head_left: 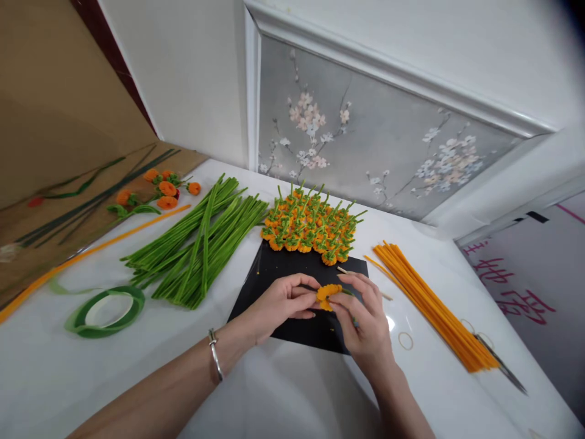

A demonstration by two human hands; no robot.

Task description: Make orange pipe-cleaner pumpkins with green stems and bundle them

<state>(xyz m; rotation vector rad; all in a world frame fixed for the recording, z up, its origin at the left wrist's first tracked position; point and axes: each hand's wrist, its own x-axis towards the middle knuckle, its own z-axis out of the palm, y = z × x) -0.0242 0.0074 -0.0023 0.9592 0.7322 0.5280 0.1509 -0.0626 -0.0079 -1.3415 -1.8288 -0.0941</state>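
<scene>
1. Flower (325,297) is sitting mid-scene above the black mat (311,334), pinched between both hands.
2. Tape (85,317) is lying near left, and green stems (205,250) are lying beyond it, probably for easy reach.
3. Left hand (286,302) is clamping the flower's left edge, seemingly steadying it.
4. Flower heads (313,225) are standing far, stalks up, perhaps sparing the stalks.
5. Right hand (365,311) is gripping the flower's right side.
6. Orange stems (434,308) are lying right, apparently sorted by colour.
</scene>
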